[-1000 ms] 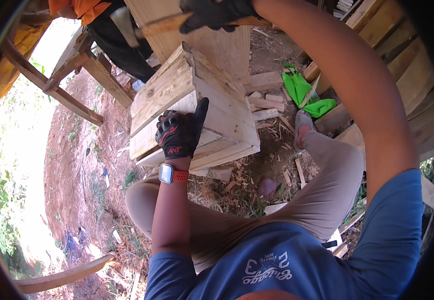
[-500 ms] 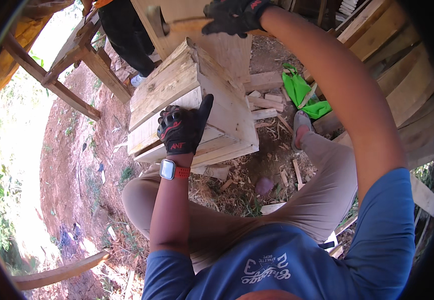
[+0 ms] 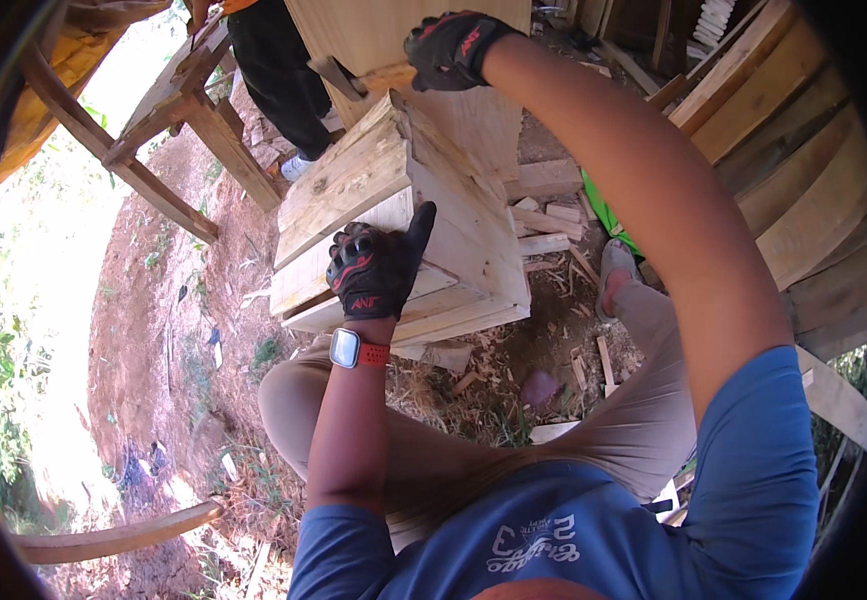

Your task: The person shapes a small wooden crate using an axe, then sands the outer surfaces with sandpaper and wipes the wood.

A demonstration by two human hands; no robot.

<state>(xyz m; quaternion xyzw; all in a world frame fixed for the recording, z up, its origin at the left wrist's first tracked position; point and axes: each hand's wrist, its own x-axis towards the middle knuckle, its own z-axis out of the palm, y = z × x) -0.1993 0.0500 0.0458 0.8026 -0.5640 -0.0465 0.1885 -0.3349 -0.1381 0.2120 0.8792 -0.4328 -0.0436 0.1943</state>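
A box of rough, pale wooden boards point(image 3: 469, 230) stands tilted in front of my knees. My left hand point(image 3: 374, 265), in a black glove with red marks, is closed over its upper edge. The thumb lies along the right side of the box, and the curled fingertips are hidden. Beyond the box, my gloved right hand point(image 3: 454, 52) is raised and closed round a hammer point(image 3: 337, 78). The hammer has a wooden handle and a dark head, which hangs above the far corner of the box.
Behind the box leans a large plywood panel point(image 3: 494, 120). A person in dark trousers point(image 3: 279, 75) stands at the far left beside a wooden trestle point(image 3: 209, 125). Offcuts point(image 3: 546, 243) and shavings litter the ground. Planks point(image 3: 804, 190) are stacked at right, near a green cloth point(image 3: 604, 212).
The hammer has come down slightly and its head now tilts nearer the box's far corner. My left hand keeps its place on the box. The whole view has shifted a little.
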